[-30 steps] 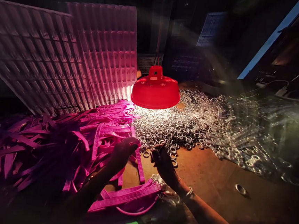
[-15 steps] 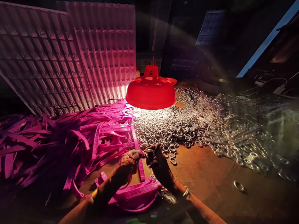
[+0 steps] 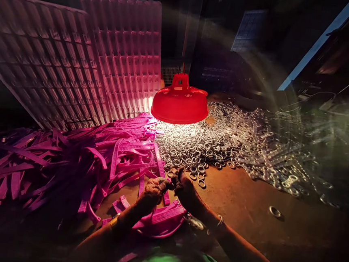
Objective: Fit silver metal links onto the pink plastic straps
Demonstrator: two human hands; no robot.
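Note:
My left hand [image 3: 155, 188] and my right hand [image 3: 182, 184] meet at the centre, fingertips pinched together around something small and dark. What it is cannot be made out. Pink straps [image 3: 163, 219] lie just below my left hand, with a few shiny metal pieces [image 3: 194, 221] beside them under my right wrist. A large heap of pink straps [image 3: 124, 143] spreads to the left. Beyond my right hand lies a big pile of metal rings [image 3: 188, 148].
A lit red lamp [image 3: 179, 105] hangs over the rings. Two ribbed panels [image 3: 128, 57] stand behind the straps at the left. One loose ring [image 3: 275, 212] lies on the brown table surface [image 3: 238, 202] at the right. Green cloth [image 3: 163, 261] shows at the bottom.
The view has shifted slightly. My hands remain together, with the left fingertips pushed a little further toward the right hand.

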